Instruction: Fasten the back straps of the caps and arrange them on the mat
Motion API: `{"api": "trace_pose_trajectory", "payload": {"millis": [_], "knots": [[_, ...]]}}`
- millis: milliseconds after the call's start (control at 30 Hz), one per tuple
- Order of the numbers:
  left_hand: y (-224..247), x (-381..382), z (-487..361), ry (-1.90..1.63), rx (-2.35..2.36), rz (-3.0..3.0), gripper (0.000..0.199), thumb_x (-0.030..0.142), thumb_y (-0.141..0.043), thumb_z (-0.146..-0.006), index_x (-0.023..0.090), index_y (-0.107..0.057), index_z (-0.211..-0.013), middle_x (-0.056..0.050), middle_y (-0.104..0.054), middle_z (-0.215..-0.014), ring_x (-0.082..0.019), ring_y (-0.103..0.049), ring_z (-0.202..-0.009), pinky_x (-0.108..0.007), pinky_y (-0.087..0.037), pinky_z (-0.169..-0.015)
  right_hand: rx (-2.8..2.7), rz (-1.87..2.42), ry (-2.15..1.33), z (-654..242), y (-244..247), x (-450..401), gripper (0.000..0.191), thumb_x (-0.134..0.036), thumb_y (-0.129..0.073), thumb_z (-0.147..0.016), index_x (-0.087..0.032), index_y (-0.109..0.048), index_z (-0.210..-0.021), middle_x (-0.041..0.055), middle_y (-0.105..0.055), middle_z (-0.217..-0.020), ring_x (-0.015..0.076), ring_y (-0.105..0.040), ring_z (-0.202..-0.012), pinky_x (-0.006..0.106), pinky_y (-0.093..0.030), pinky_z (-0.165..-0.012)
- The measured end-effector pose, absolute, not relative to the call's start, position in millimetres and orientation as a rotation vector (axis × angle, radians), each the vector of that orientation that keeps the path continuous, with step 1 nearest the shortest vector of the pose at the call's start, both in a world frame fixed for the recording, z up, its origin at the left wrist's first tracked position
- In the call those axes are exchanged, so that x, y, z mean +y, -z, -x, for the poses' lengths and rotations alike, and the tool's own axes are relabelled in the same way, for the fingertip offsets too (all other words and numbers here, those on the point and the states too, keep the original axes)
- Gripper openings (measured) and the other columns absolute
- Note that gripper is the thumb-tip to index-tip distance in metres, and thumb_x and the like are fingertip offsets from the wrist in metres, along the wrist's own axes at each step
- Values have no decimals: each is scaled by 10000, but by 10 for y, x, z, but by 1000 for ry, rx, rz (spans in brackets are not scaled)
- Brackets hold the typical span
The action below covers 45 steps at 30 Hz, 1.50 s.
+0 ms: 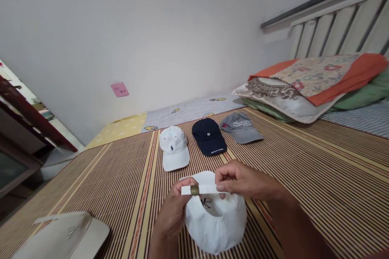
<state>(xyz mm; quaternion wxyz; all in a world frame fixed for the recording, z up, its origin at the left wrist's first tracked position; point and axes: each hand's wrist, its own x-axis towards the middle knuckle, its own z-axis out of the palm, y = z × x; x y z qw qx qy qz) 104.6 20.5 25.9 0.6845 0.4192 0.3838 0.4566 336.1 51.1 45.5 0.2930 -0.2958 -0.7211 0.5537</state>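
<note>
Between my hands is a white baseball cap (217, 230), its crown toward me and its brim pointing away. Its white back strap (209, 189) runs across the top, with a brass-coloured buckle (195, 190) near the left end. My left hand (172, 206) grips the cap beside the buckle, fingers partly hidden behind the strap. With thumb and fingers, my right hand (238, 180) pinches the strap's right part. Beyond the hands lie a white cap with a small dark emblem (174, 147), a navy cap (209, 136) and a grey cap (241, 127), side by side.
A beige cap (73, 236) lies at the lower left on the striped bamboo mat (127, 186). Pillows (304, 85) are stacked at the far right below a white radiator (337, 28). The wall (170, 40) behind carries a pink note (119, 89).
</note>
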Motion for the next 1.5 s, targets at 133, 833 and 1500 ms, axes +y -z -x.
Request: {"api": "trace_pose_trajectory", "payload": {"millis": [133,833,1500], "knots": [[-243,210,-1055,-1020,855,-974,417,434,-902,-642,158,-589,-655,46,-518,-579,-72,-357,-527,-214,-252,-522,-1871,730,-1561,-3298,-442,502,269,-417,-730,-853,-162,-706,-771,-2,-700,-677,119,-583,-598,232,-375,-585],[-235,202,-1113,-1000,807,-1007,450,520,-856,-701,163,-587,-650,57,-471,-583,-75,-301,-537,-220,-227,-516,-1789,667,-1635,-3163,-405,492,339,-470,-729,-877,-172,-623,-757,-42,-634,-630,67,-528,-432,176,-362,-434],[-281,202,-813,-969,735,-1110,651,690,-708,-796,132,-774,-1128,-56,-657,-850,-185,-566,-806,-276,-409,-754,-1836,723,-1602,-3172,-462,477,235,-359,-681,-884,-178,-616,-749,-41,-622,-608,63,-524,-437,160,-370,-437]]}}
